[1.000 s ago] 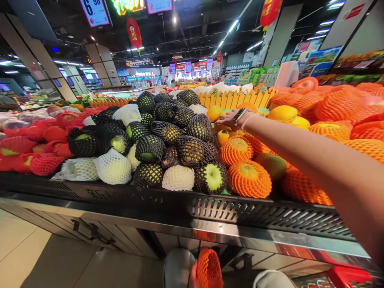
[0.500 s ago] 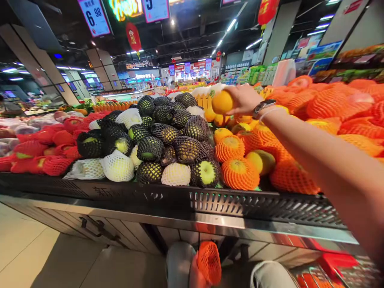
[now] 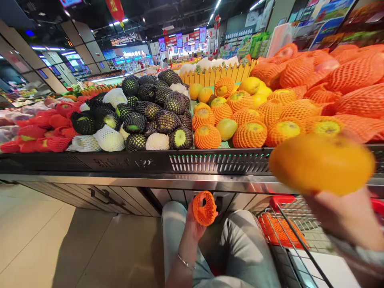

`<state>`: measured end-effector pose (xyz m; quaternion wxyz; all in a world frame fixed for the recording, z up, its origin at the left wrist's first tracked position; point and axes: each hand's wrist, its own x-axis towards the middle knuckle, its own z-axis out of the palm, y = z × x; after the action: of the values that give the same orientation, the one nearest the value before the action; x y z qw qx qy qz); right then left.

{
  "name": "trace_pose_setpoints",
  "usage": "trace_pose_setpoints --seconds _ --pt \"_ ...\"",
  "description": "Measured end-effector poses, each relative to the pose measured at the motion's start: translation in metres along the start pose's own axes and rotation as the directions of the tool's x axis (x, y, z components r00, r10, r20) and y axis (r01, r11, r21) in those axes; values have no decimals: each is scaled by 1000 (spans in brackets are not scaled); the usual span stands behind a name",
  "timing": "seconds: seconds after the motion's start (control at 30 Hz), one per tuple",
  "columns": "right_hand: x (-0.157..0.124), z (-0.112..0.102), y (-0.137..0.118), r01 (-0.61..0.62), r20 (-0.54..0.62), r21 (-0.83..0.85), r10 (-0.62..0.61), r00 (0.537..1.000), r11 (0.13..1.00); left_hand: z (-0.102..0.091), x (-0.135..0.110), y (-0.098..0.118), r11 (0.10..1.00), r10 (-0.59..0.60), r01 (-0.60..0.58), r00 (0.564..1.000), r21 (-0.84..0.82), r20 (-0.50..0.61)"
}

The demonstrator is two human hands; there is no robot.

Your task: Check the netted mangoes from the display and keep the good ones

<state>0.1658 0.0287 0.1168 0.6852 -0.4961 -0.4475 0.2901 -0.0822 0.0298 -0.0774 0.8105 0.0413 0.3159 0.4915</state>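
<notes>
My right hand (image 3: pixel 348 216) is raised close to the camera at the right, its fingers wrapped under a bare orange (image 3: pixel 321 164) that is blurred by motion. Low in the middle, above my knees, my left hand (image 3: pixel 194 230) grips an orange foam net sleeve (image 3: pixel 206 219). The sleeve's round opening faces up and looks hollow. Behind both hands, oranges in foam nets (image 3: pixel 249 134) fill a black slatted display bin (image 3: pixel 210 162). A greenish-yellow fruit without a net (image 3: pixel 227 128) lies among them at the front.
Dark-netted fruits (image 3: pixel 134 122) lie left of the oranges, with red-netted fruits (image 3: pixel 58 124) beyond. Large orange-netted fruits (image 3: pixel 360 96) are piled at the right. A wire shopping cart (image 3: pixel 282 256) with red parts stands by my right leg. A metal ledge (image 3: pixel 210 183) runs below the bin.
My right hand has drawn back from the fruit pile toward the camera, bringing the orange. My left hand has come up with the foam net sleeve, and the view has tilted down.
</notes>
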Motion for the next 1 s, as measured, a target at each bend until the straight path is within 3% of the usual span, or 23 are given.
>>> trace_pose_setpoints --seconds 0.03,0.1,0.13,0.2,0.27,0.4,0.47,0.53,0.6,0.67,0.73,0.8,0.87,1.0 --pt "-22 -3 13 -157 -14 79 159 987 984 10 0 -4 999 34 -34 999 -7 7" --pt "-58 -3 37 -471 -3 233 484 875 851 28 0 -13 994 109 -109 994 -22 -23" --pt "-71 -1 48 -565 32 301 584 811 768 36 0 -18 989 144 -145 988 -30 -56" --pt "-87 4 66 -622 65 405 657 751 670 50 0 -27 977 201 -207 972 -42 -122" --pt "-94 7 78 -603 67 476 658 750 640 58 0 -36 966 245 -255 956 -44 -164" --pt "-100 1 94 -554 107 501 588 802 665 63 -2 -55 943 332 -328 930 52 -159" --pt "-102 -5 101 -549 139 484 559 817 682 59 -4 -63 910 399 -376 909 176 -121" --pt "-103 -9 108 -560 142 474 568 810 679 54 -9 -66 832 481 -452 877 322 -11" --pt "-102 -11 112 -581 142 495 600 787 646 50 -14 -65 650 601 -572 790 500 122" --pt "-97 -11 115 -590 171 539 607 776 602 45 -20 -61 309 733 -636 633 707 250" --pt "-92 -10 117 -590 228 576 582 781 566 42 -25 -57 -50 804 -539 478 841 354" --pt "-87 -10 118 -596 269 586 563 782 549 40 -27 -54 -242 798 -455 409 857 443" --pt "-84 -11 119 -606 271 590 576 771 534 40 -27 -53 -276 749 -509 418 816 514" --pt "-79 -11 123 -608 266 588 583 768 532 44 -28 -47 -90 631 -639 557 764 540"
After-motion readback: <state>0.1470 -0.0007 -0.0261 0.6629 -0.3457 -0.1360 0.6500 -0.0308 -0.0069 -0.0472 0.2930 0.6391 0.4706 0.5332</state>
